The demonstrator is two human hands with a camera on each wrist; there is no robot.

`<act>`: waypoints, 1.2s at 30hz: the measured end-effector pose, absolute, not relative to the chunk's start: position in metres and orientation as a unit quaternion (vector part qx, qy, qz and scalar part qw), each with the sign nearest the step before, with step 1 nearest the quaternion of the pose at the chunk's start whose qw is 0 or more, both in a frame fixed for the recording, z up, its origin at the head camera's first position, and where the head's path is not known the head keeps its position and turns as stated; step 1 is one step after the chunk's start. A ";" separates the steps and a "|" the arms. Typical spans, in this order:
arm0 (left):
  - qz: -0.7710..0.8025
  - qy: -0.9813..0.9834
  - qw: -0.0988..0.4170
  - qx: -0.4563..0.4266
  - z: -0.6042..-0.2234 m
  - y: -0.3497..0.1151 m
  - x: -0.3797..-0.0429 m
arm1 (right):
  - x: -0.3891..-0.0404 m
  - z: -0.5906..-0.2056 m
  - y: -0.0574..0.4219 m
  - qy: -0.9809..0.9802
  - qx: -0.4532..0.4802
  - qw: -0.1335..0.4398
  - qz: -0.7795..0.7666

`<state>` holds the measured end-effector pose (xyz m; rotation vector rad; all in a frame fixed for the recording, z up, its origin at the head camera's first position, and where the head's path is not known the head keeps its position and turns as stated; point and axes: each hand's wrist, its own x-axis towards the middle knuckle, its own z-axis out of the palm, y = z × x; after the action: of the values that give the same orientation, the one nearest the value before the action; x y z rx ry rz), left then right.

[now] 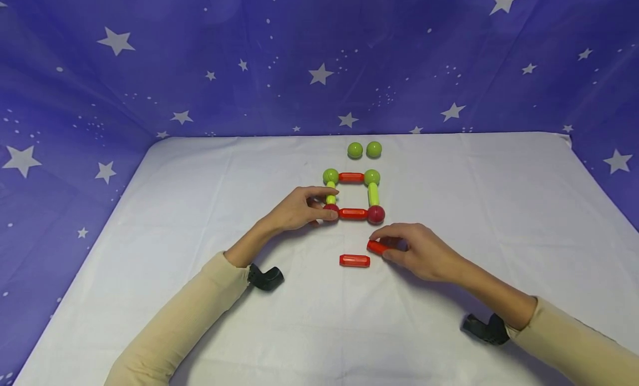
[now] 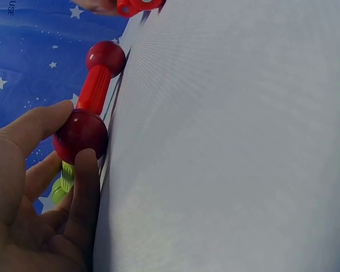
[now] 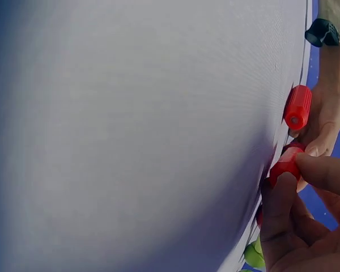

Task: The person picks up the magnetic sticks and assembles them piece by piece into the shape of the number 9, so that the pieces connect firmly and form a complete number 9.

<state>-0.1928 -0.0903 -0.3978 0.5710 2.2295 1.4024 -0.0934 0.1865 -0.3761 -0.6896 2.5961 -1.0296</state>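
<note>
A square frame of rods and balls lies flat on the table, with green balls at its far corners and dark red balls at its near ones. My left hand grips the near-left dark red ball between thumb and fingers. From that ball a red rod runs to the other dark red ball. My right hand pinches a separate red rod by thumb and fingers, just below the near-right corner. Beside it lies a loose red rod.
Two loose green balls sit behind the frame near the table's back edge. The white cloth covers the table, and a blue star-patterned curtain rises behind it. Each wrist carries a black device.
</note>
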 end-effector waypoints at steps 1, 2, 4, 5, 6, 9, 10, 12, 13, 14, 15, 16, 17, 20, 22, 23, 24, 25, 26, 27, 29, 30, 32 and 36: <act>0.507 0.807 0.221 0.207 -0.398 -0.090 -0.193 | -0.094 -0.376 0.187 0.895 -0.234 0.132 -0.355; 0.507 0.807 0.221 0.206 -0.398 -0.090 -0.193 | -0.094 -0.376 0.187 0.895 -0.233 0.131 -0.357; 0.506 0.808 0.221 0.206 -0.398 -0.091 -0.193 | -0.094 -0.376 0.188 0.896 -0.229 0.131 -0.358; 0.506 0.808 0.221 0.206 -0.398 -0.091 -0.193 | -0.094 -0.376 0.188 0.896 -0.228 0.130 -0.359; 0.506 0.808 0.221 0.206 -0.398 -0.091 -0.193 | -0.094 -0.376 0.188 0.896 -0.227 0.130 -0.360; 0.506 0.808 0.220 0.206 -0.398 -0.091 -0.193 | -0.094 -0.377 0.188 0.897 -0.222 0.129 -0.360; 0.507 0.808 0.220 0.206 -0.398 -0.091 -0.193 | -0.095 -0.377 0.188 0.897 -0.220 0.129 -0.360; 0.508 0.807 0.221 0.206 -0.399 -0.090 -0.193 | -0.095 -0.378 0.187 0.898 -0.216 0.128 -0.360; 0.508 0.807 0.221 0.206 -0.399 -0.090 -0.193 | -0.095 -0.378 0.187 0.899 -0.214 0.129 -0.360; 0.509 0.806 0.221 0.206 -0.399 -0.090 -0.193 | -0.095 -0.378 0.187 0.899 -0.211 0.130 -0.361; 0.509 0.806 0.221 0.206 -0.399 -0.090 -0.192 | -0.095 -0.378 0.187 0.899 -0.208 0.131 -0.363; 0.509 0.806 0.220 0.206 -0.399 -0.090 -0.192 | -0.095 -0.378 0.187 0.899 -0.205 0.132 -0.365; 0.509 0.806 0.220 0.207 -0.399 -0.090 -0.192 | -0.095 -0.378 0.187 0.898 -0.201 0.135 -0.368; 0.510 0.806 0.219 0.208 -0.399 -0.091 -0.192 | -0.095 -0.378 0.187 0.893 -0.188 0.143 -0.382; 0.509 0.806 0.219 0.208 -0.398 -0.091 -0.192 | -0.095 -0.378 0.187 0.890 -0.181 0.149 -0.391; 0.508 0.807 0.219 0.208 -0.398 -0.090 -0.192 | -0.095 -0.379 0.187 0.889 -0.177 0.152 -0.395; 0.507 0.807 0.219 0.207 -0.398 -0.090 -0.192 | -0.095 -0.379 0.188 0.888 -0.175 0.153 -0.397; 0.506 0.808 0.219 0.207 -0.398 -0.091 -0.192 | -0.095 -0.379 0.188 0.887 -0.175 0.154 -0.399; 0.505 0.809 0.219 0.206 -0.398 -0.091 -0.192 | -0.095 -0.379 0.188 0.886 -0.175 0.154 -0.401; 0.504 0.810 0.219 0.206 -0.398 -0.091 -0.192 | -0.095 -0.379 0.188 0.885 -0.176 0.155 -0.403; 0.503 0.810 0.219 0.206 -0.399 -0.091 -0.192 | -0.095 -0.380 0.189 0.881 -0.180 0.156 -0.408; 0.503 0.810 0.219 0.206 -0.399 -0.091 -0.192 | -0.095 -0.380 0.189 0.879 -0.183 0.156 -0.411; 0.504 0.810 0.219 0.205 -0.399 -0.091 -0.192 | -0.095 -0.380 0.190 0.875 -0.188 0.154 -0.419; 0.504 0.809 0.220 0.205 -0.398 -0.090 -0.192 | -0.096 -0.380 0.190 0.872 -0.194 0.148 -0.425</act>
<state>-0.1921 -0.0903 -0.3981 0.5674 2.2385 1.3950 -0.0957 0.1897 -0.3798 -0.5588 2.5073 -1.2217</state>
